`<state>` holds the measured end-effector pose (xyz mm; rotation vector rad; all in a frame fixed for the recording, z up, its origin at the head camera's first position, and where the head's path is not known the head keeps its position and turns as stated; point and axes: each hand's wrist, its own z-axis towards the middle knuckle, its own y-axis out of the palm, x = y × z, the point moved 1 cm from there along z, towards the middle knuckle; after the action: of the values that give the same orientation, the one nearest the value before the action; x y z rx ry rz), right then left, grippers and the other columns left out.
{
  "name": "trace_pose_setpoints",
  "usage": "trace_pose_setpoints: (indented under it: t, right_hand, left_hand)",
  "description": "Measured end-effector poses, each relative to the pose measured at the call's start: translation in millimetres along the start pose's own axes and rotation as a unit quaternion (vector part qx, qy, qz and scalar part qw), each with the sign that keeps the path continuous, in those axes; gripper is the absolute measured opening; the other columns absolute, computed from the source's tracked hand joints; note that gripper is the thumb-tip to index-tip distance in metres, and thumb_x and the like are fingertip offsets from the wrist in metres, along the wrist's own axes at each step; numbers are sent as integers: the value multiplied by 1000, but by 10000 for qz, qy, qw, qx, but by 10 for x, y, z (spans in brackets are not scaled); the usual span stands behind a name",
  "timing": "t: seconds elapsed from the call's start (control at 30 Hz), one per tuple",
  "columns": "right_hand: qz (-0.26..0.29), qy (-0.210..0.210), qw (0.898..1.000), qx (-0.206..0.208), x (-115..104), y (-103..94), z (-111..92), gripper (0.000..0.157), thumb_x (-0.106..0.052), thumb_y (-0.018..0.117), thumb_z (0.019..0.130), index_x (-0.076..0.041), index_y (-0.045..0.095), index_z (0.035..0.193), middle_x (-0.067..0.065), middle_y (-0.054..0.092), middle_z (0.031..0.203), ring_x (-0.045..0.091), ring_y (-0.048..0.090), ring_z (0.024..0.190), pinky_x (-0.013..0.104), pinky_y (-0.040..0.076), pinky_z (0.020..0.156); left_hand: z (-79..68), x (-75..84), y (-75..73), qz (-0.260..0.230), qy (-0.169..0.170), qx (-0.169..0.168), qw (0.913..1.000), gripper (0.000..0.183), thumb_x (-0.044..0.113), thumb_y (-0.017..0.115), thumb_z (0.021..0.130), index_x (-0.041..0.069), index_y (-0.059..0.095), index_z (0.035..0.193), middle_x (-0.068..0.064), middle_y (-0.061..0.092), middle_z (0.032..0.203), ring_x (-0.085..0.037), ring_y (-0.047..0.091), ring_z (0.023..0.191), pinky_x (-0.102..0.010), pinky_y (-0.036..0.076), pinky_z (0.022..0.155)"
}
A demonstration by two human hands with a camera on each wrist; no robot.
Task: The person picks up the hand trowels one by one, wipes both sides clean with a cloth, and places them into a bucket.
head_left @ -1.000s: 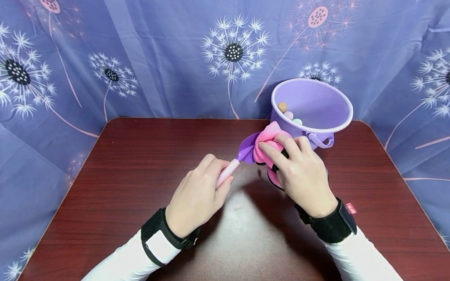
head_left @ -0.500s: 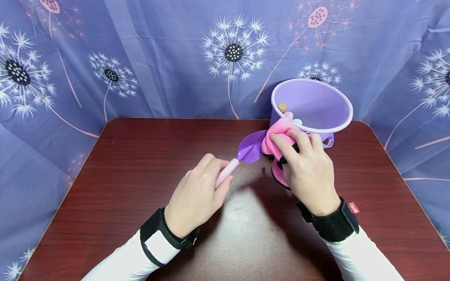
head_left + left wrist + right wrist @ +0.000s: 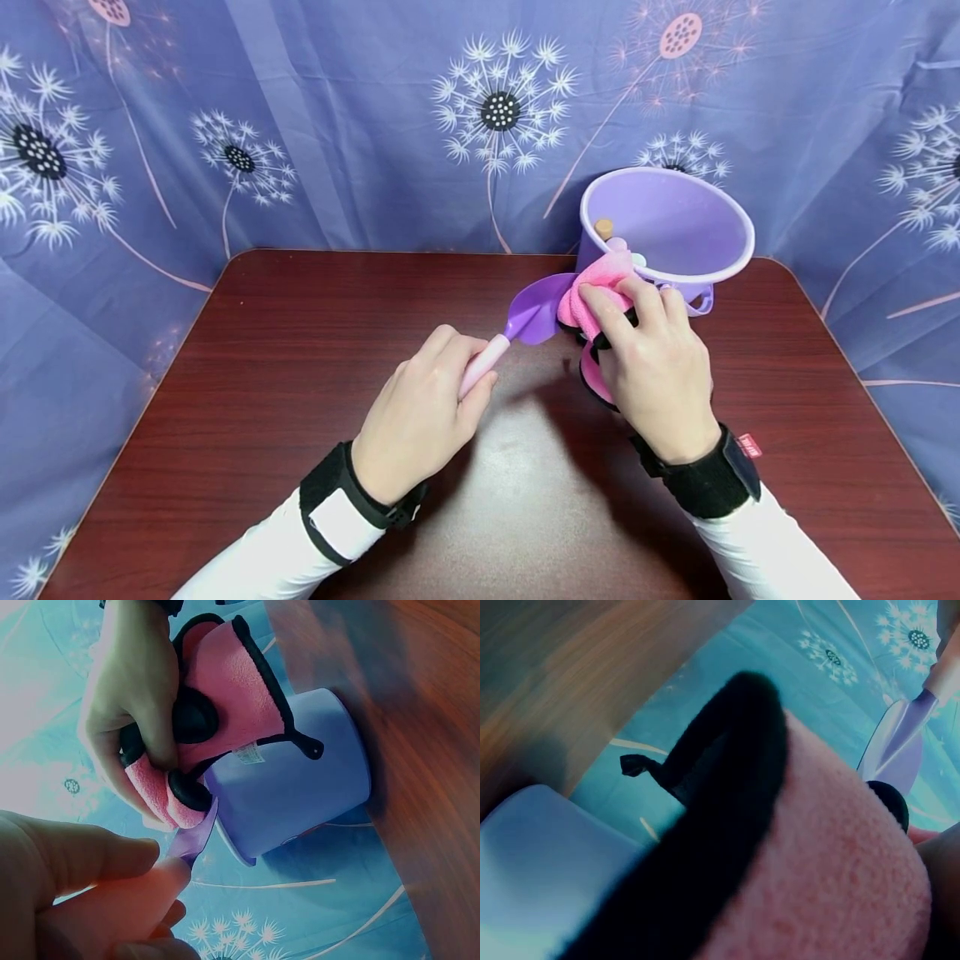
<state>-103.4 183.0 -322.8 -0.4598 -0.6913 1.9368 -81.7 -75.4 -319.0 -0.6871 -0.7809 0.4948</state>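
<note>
My left hand (image 3: 423, 408) grips the pale pink handle of a small toy shovel (image 3: 536, 310), its purple blade pointing up and to the right. With my right hand (image 3: 663, 379) I pinch a bunched pink fleece cloth (image 3: 600, 287) with black edging against the blade's far end, covering the tip. In the left wrist view the cloth (image 3: 236, 690) hangs partly loose from the fingers, showing a black hanging loop and a white label. The right wrist view has the cloth (image 3: 840, 855) filling the foreground, with the shovel's blade (image 3: 900, 742) beyond it.
A purple bucket (image 3: 742, 237) stands at the back right, just behind my right hand. Inside it are several small rounded things, among them a tan one (image 3: 603, 227). Behind the dark red wooden table (image 3: 300, 333) hangs a blue curtain (image 3: 360, 125) with dandelions.
My right hand has slid the cloth right toward the blade's tip, uncovering more of the purple blade, and has barely moved in the last half second. The left hand stays nearly still.
</note>
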Motion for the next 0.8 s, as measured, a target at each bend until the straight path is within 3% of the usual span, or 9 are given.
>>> trace_pose_setpoints:
  t: [0.17,0.37,0.63,0.8]
  right_hand:
    - [113,-145,9996,-191,-62,28,-28,67,0,79,73,-16,69,137,20,63,126,45,51,85,56,51,54]
    - [230,-341,9985,-352,-150,51,-46,68,-3,83,71,-14,67,137,19,62,122,41,52,85,52,50,52]
    - [367,-566,9961,-565,-246,91,-64,65,-1,78,72,-14,68,135,16,62,121,38,52,84,47,47,46]
    - [472,-807,9944,-486,-286,108,-66,66,3,76,71,-14,68,134,14,62,118,37,51,79,44,43,42]
  left_hand:
    - [11,-11,4,24,-20,22,10000,16,15,76,96,7,71,109,0,56,92,-12,54,63,-29,51,57]
    - [27,-20,6,37,-25,85,10000,18,15,76,96,5,71,110,-2,56,92,-14,55,63,-31,52,58]
    - [40,-40,4,-20,-112,132,9998,19,14,77,95,4,70,109,-3,56,91,-15,55,64,-33,53,60]
    - [43,-54,1,-100,-116,211,9997,21,14,79,94,3,71,110,-5,58,91,-16,57,66,-34,54,62]
